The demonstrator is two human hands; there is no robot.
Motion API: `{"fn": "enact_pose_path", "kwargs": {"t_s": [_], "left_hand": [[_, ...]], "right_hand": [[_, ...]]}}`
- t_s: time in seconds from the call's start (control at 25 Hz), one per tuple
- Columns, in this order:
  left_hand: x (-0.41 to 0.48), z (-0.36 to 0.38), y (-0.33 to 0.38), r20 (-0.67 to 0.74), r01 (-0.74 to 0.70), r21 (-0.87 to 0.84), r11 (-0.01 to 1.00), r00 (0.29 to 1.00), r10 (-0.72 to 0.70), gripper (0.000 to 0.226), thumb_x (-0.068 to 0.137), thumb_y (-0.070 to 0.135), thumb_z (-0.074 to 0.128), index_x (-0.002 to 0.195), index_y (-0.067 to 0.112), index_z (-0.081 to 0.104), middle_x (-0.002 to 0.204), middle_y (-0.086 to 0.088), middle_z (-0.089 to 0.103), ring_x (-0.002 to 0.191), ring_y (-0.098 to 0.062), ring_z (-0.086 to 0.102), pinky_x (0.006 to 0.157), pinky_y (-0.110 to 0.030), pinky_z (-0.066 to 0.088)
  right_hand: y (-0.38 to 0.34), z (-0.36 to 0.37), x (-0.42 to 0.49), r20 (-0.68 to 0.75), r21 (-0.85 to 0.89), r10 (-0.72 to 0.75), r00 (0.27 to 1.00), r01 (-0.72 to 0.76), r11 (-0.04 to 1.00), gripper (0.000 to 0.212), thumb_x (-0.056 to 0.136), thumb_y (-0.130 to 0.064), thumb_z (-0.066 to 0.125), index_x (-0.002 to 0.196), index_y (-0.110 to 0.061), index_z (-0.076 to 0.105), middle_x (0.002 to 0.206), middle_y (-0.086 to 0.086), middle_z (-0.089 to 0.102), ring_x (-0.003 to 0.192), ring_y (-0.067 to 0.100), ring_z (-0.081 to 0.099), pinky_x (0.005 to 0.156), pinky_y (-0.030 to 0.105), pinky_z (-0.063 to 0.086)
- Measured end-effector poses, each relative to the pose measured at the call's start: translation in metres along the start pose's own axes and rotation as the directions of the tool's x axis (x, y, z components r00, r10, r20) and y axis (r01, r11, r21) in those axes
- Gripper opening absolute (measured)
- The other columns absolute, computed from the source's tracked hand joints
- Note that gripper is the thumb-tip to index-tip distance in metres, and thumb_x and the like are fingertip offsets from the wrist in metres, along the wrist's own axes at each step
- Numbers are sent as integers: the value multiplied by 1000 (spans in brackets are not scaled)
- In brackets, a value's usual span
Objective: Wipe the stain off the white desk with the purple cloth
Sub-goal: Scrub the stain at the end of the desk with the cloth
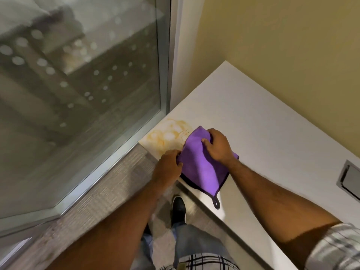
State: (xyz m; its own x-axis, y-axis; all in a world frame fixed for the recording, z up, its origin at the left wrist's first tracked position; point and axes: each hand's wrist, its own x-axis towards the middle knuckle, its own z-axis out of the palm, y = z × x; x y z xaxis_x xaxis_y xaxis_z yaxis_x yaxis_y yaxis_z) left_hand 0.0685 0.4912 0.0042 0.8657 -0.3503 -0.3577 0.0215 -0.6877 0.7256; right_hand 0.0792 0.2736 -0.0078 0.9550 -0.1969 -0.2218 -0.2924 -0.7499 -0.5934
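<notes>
A purple cloth (202, 162) with a dark trim and a hanging loop lies folded on the white desk (263, 133), near its front left corner. An orange-yellow stain (169, 133) of ring-shaped marks spreads over the desk corner just left of the cloth. My left hand (168, 165) pinches the cloth's left edge at the desk's front edge. My right hand (218, 147) grips the cloth's upper part, bunching the fabric under the fingers. Part of the cloth is hidden beneath my right hand and wrist.
A glass partition with a metal frame (164, 75) stands against the desk's left end. A yellow wall (282, 45) runs behind the desk. A grey metal cable hatch (350, 180) is set in the desk at the right. My shoe (178, 209) stands on the floor below.
</notes>
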Motion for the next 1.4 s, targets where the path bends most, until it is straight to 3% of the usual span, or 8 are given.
{"fn": "enact_pose_path", "kwargs": {"t_s": [0.16, 0.32, 0.48, 0.6, 0.88, 1.12, 1.24, 1.4], "left_hand": [[-3, -8, -13, 46, -91, 59, 994, 995, 88, 48, 85, 22, 64, 131, 13, 54, 122, -10, 63, 109, -28, 62, 93, -39, 52], [-14, -19, -31, 61, -153, 92, 984, 987, 148, 54, 86, 24, 65, 138, 17, 49, 134, -5, 59, 119, -24, 59, 96, -30, 45], [-25, -40, -64, 65, -199, 158, 967, 979, 191, 53, 85, 26, 67, 135, 20, 51, 132, -4, 60, 118, -23, 58, 89, -26, 42], [-33, -60, -96, 94, -149, 174, 973, 986, 135, 51, 86, 27, 68, 133, 20, 51, 131, -4, 59, 118, -21, 56, 93, -34, 49], [-41, -80, -128, 45, -81, 199, 977, 996, 73, 51, 88, 31, 68, 134, 18, 51, 133, -6, 59, 121, -23, 56, 99, -40, 47], [-38, -92, -137, 9, -172, 321, 931, 984, 179, 61, 84, 42, 68, 134, 15, 47, 139, -9, 55, 127, -28, 53, 103, -47, 40], [-44, -92, -143, 1, -111, 292, 950, 993, 116, 64, 86, 49, 62, 137, 15, 44, 143, -9, 51, 132, -28, 48, 105, -49, 37], [-44, -91, -149, 37, -83, 335, 939, 997, 75, 69, 87, 55, 58, 141, 16, 40, 149, -9, 44, 138, -28, 40, 109, -53, 31]], "right_hand": [[-2, 34, -29, -163, -154, 65, 985, -90, 984, 68, 90, -47, 61, 147, -16, 39, 159, 14, 31, 146, 33, 28, 118, 51, 26], [-10, 80, -57, -53, -227, 243, 969, -249, 942, 81, 86, -79, 35, 153, -36, 22, 167, 13, 0, 153, 34, -5, 115, 71, 2], [-14, 102, -52, -52, -345, 298, 953, -298, 890, 97, 74, -93, 19, 155, -43, 2, 165, 18, -14, 150, 38, -19, 108, 74, -12], [-14, 115, -50, -116, -394, 291, 950, -313, 864, 85, 83, -85, 15, 156, -42, 4, 167, 13, -7, 151, 39, -14, 110, 74, -11], [-10, 115, -67, -226, -293, 132, 965, -197, 936, 43, 101, -48, 41, 136, -28, 58, 154, 3, 44, 148, 30, 27, 118, 66, 12], [24, 85, -86, -260, -320, 223, 939, -302, 898, 39, 103, -38, 42, 133, -19, 57, 153, 7, 43, 146, 30, 30, 119, 65, 12], [-11, 107, -67, -298, -329, 309, 903, -401, 855, 51, 101, -52, 37, 143, -25, 45, 155, 10, 38, 146, 34, 27, 117, 66, 14], [-19, 119, -88, -219, -389, 112, 969, -192, 901, 47, 97, -52, 47, 139, -29, 52, 145, 12, 49, 138, 37, 39, 112, 66, 23]]}}
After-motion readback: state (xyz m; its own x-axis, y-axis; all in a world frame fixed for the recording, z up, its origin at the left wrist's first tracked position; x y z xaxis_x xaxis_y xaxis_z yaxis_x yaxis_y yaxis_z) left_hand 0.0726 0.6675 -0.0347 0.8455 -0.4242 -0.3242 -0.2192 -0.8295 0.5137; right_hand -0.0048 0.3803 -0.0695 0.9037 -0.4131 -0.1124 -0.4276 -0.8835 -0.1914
